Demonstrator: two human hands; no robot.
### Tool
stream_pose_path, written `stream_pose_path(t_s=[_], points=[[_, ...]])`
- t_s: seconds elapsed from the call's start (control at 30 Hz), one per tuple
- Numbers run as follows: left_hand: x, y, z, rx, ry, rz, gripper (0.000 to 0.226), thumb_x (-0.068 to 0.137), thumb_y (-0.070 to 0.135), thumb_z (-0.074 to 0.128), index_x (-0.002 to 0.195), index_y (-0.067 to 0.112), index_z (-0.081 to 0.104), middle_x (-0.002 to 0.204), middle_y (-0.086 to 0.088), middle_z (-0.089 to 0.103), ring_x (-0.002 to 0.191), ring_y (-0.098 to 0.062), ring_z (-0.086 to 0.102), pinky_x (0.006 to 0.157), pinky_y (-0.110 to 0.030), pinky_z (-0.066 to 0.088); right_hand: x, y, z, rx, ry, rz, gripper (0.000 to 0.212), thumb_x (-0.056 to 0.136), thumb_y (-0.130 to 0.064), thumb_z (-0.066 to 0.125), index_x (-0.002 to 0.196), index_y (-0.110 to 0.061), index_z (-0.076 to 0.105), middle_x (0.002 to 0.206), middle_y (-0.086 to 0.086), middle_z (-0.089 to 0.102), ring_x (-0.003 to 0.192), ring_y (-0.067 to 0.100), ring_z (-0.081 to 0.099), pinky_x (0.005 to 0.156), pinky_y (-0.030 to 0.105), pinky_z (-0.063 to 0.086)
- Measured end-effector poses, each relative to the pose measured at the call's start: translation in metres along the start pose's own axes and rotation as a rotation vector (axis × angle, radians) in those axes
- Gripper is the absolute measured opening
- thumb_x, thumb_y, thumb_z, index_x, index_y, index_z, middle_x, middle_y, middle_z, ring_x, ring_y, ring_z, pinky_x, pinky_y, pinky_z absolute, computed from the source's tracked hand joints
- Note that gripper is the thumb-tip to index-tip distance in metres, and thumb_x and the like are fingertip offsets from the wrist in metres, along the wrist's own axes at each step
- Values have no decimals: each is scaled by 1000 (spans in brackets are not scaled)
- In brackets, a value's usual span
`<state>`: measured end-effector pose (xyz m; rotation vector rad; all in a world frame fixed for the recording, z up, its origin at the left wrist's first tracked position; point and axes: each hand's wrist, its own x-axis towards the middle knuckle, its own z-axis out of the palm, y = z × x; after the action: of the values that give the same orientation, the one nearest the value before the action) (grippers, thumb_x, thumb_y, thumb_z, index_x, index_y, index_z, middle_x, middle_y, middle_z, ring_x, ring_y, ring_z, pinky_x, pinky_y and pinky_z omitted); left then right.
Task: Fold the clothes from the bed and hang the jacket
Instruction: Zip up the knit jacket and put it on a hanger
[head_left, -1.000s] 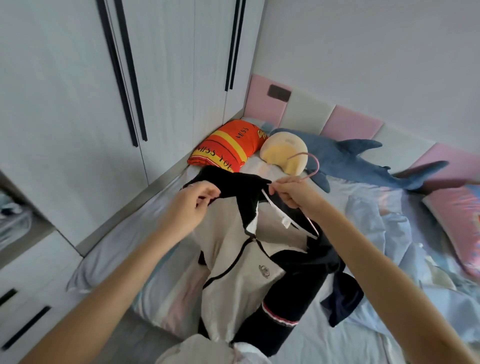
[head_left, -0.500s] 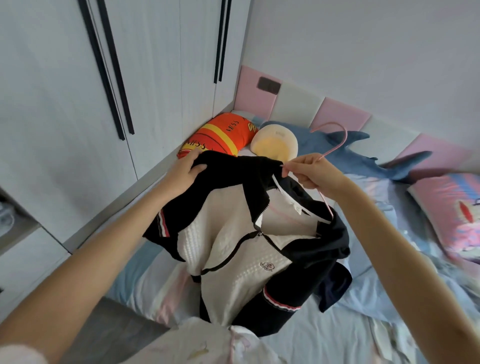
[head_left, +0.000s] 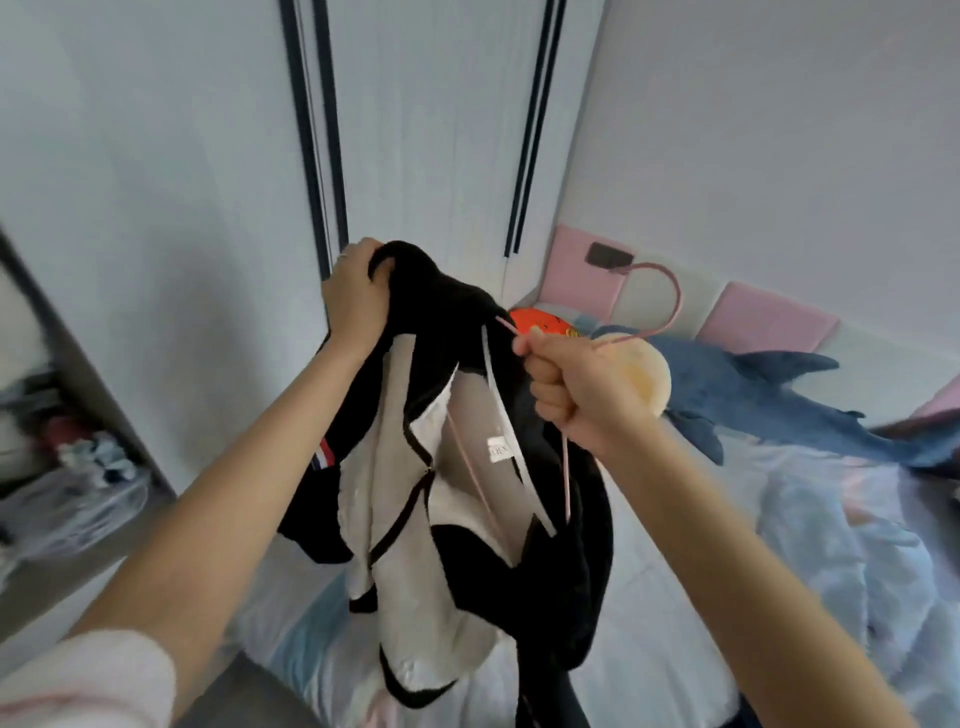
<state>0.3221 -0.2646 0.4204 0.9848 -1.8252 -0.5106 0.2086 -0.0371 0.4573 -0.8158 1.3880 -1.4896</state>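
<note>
Hanging the jacket is the step I judge to be in hand. The black-and-white jacket (head_left: 410, 499) is clear of the bed (head_left: 675, 597), held up in the air between both hands, in front of the closed wardrobe doors (head_left: 441, 130). My left grip (head_left: 356, 299) has its fingers curled round a bunch of the black fabric at the shoulder and holds that side high. My right grip (head_left: 582, 384) is a tight fist round the neck of the pink wire hanger (head_left: 678, 301). The hook stands out above and to the right of the fist, and the hanger's thin arms run down inside the open collar against the pale lining.

One hanger tip shows at the black collar just beside the right fist. I cannot tell whether either arm sits properly inside a shoulder, since the cloth hides both ends. The front is unzipped and the body hangs twisted, one sleeve drooping under my left forearm.

Next, I think, the left side must be drawn over the hanger's end so the weight rests on the wire. Only then can the left grip let go and free itself to open a door. No rail is in view. Slack fabric could slide off the thin wire if I release too soon.
</note>
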Motion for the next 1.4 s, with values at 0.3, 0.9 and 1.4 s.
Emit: stream_pose_path(t_s=[0.3,0.9,1.4], points=[[19,98,88,115,-168,363,39,96,19,49,135,24,47,141,-8,35,134,-23,29,106,-41,16,15,1,-77,329,359,41,29,103,-18,36,79,-11,52,39,-10,25,27,1,18,26,15,15],[-450,-119,333,258,-1547,268,34,95,25,50,129,31,52,153,-1,23,142,-18,15,106,-37,10,-105,475,-355,-129,1131,851,72,85,-6,63,146,-10,25,141,7,40,125,26,45,99,31,43],[-290,-353,512,584,-553,-692,75,88,35,62,147,10,23,151,-20,24,136,-40,26,107,-54,26,204,581,-371,-1188,400,175,56,99,-20,47,150,-23,25,156,-2,24,145,21,16,117,42,18]])
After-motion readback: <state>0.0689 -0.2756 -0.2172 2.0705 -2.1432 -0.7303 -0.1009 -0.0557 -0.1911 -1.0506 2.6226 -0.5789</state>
